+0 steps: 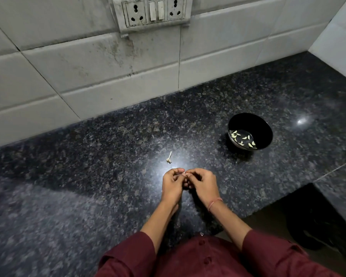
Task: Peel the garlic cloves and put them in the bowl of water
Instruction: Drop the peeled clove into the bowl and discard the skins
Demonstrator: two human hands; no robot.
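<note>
2 hands together, left hand point(172, 184) and right hand point(202, 183) curled, both pinching 1 garlic clove point(185, 174)

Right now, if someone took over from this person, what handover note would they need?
The left hand and right hand both pinch one garlic clove, seemingly mid-peel.
The black bowl stands further back on the right; several peeled cloves already lie in it.
A bare garlic stalk lies just beyond the hands.
Left: finish this clove and drop it in the bowl; no other unpeeled cloves show.
</note>
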